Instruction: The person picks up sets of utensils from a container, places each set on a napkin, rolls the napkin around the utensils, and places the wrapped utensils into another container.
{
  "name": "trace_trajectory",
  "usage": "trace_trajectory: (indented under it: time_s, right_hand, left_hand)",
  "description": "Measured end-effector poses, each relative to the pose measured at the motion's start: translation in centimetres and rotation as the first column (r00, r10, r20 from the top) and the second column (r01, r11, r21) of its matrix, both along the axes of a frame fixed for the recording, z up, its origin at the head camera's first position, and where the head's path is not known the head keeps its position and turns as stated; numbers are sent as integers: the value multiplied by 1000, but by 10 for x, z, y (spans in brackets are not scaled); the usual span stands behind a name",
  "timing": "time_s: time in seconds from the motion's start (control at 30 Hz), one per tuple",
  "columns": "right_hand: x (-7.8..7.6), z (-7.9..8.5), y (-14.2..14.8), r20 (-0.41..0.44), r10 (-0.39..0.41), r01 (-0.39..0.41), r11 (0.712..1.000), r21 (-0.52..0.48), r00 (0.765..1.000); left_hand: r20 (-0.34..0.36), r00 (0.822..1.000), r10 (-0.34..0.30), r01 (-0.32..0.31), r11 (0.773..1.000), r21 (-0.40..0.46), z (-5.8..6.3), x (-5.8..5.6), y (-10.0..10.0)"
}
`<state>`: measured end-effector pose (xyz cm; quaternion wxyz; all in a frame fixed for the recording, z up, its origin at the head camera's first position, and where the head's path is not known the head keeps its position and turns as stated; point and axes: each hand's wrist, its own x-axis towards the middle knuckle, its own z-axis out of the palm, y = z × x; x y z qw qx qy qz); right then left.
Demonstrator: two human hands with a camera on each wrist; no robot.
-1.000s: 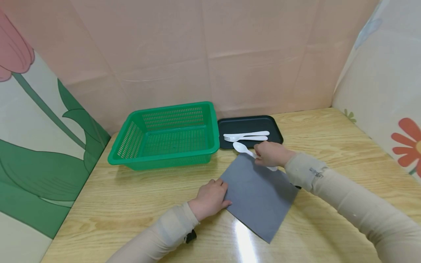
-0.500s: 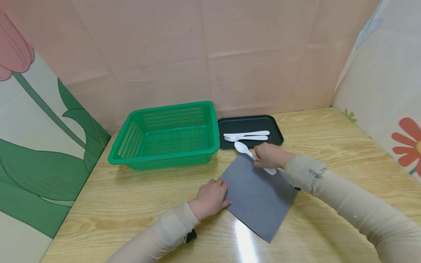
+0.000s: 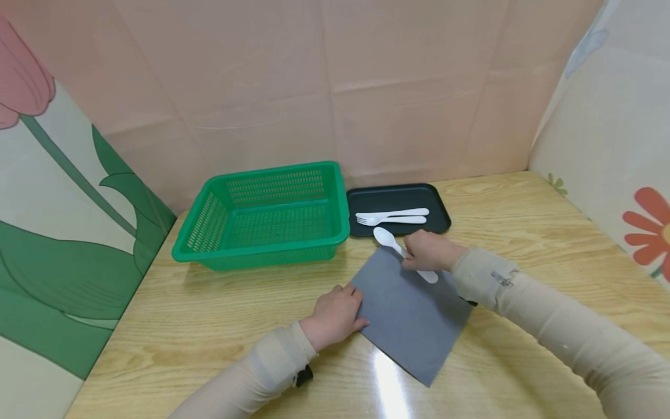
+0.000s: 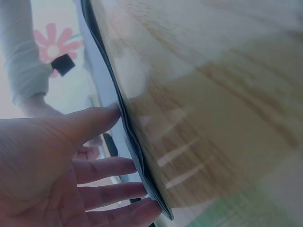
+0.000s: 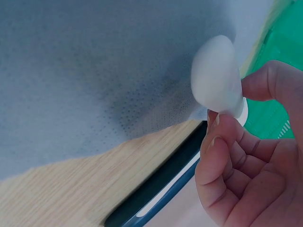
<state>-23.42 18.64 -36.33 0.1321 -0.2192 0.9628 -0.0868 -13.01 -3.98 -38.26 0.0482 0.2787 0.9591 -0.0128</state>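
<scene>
A square grey napkin (image 3: 408,314) lies turned at an angle on the table, its edge layered and its surface dotted with embossing. My left hand (image 3: 335,317) rests at its left edge; in the left wrist view the thumb and fingertips of this hand (image 4: 90,161) touch that edge without curling round it. Above the napkin's far corner my right hand (image 3: 430,250) pinches a white plastic spoon (image 3: 386,237) by its handle. The bowl points to the far left, and the handle end shows below the hand. In the right wrist view the handle end (image 5: 218,75) looms close, held between thumb and fingers.
Just beyond the spoon, a black tray (image 3: 387,201) holds a white fork (image 3: 389,220) and a white knife (image 3: 398,213) lying side by side. A green slotted basket (image 3: 262,256) stands to the tray's left. Draped sheets close off the back and sides of the wooden table (image 3: 230,308).
My right hand has come slightly nearer with the spoon, whose handle end has swung down over the napkin and shows more fully. My left hand, the napkin and the tray have stayed put.
</scene>
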Motion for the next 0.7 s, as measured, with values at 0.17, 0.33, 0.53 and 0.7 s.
trace_trajectory:
  time_s: [0.17, 0.33, 0.53, 0.7]
  right_hand:
    - [0, -1, -1, 30, -19, 20, 1000, -3, 999]
    - [1, -2, -1, 53, -34, 34, 999, -1, 998]
    - [2, -2, -2, 60, -39, 39, 999, 4, 997]
    - [2, -2, -2, 73, -55, 55, 998, 3, 996]
  left_hand:
    - [3, 1000, 0, 0, 1000, -3, 0, 0, 0]
    - [1, 1000, 1, -1, 1000, -11, -1, -1, 0]
    - [-10, 1000, -1, 1, 1000, -21, -3, -2, 0]
    - [-10, 1000, -1, 1, 1000, -20, -3, -2, 0]
